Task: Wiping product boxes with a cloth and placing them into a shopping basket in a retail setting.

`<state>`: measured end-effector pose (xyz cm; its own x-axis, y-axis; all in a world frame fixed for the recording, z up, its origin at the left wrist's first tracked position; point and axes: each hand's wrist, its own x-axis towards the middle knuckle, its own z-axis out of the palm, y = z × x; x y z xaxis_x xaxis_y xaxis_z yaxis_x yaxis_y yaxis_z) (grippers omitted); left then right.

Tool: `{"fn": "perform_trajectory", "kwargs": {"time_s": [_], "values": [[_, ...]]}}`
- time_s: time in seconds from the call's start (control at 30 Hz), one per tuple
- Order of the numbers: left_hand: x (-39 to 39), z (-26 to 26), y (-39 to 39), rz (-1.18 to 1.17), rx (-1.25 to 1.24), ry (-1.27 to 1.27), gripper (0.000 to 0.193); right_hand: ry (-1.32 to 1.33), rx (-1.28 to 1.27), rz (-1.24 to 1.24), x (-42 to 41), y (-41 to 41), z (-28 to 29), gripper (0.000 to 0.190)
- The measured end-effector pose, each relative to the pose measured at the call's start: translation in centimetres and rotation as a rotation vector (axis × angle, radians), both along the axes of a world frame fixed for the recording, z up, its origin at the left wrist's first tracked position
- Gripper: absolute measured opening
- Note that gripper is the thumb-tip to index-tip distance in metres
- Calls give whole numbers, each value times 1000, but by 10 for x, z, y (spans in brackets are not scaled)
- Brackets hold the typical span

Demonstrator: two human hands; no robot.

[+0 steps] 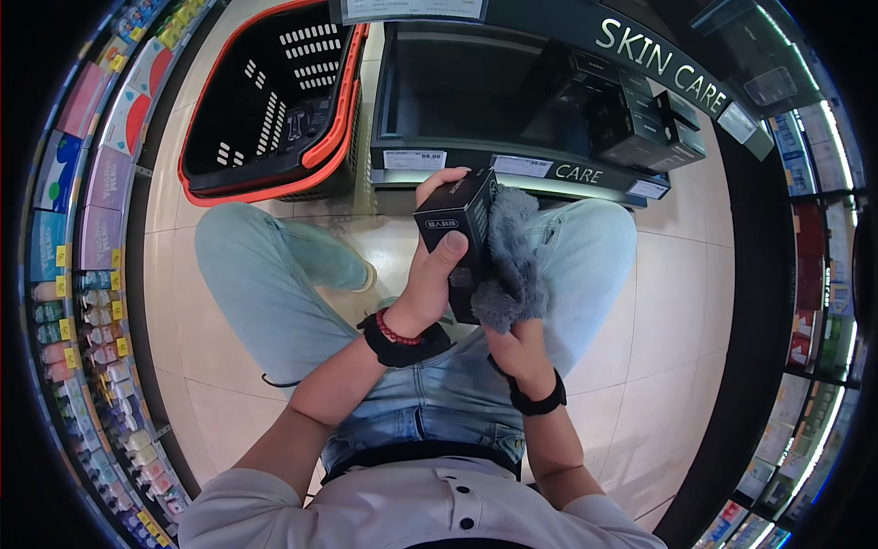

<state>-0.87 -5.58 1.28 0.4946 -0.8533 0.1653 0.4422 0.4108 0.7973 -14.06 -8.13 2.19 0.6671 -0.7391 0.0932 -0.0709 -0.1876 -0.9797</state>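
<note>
My left hand [433, 267] grips a black cardboard product box [456, 213] in front of my lap, thumb on its near face and fingers around the far side. A grey fluffy cloth [514, 254] lies against the box's right side, bunched in my right hand [511, 343]. Most of the right fingers are hidden under the cloth. Beyond the box is a dark display shelf [480, 103]; several similar black boxes [634, 130] stand stacked at its right end.
A black shopping basket with an orange-red rim [274, 182] stands left of the shelf, with a dark item inside. Stocked shelves [103, 240] line the left side; lit product shelves [809, 274] stand at right. Price tags [415, 160] run along the display's front edge. Tiled floor [672, 302] surrounds my bent legs.
</note>
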Motion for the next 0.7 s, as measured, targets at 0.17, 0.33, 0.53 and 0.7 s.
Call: {"fn": "perform_trajectory", "kwargs": {"time_s": [0.17,0.33,0.53,0.7], "values": [[-3,2,1,8,63,-67,68,18,-153,79,2,-17,-5,50],[-10,12,5,149,19,222,57,4,-426,-69,14,-10,-4,43],[3,9,7,-267,110,902,60,33,-784,-121,0,-13,-25,52],[-15,6,10,-322,194,917,54,-14,-611,-363,-2,-25,-21,28]]}}
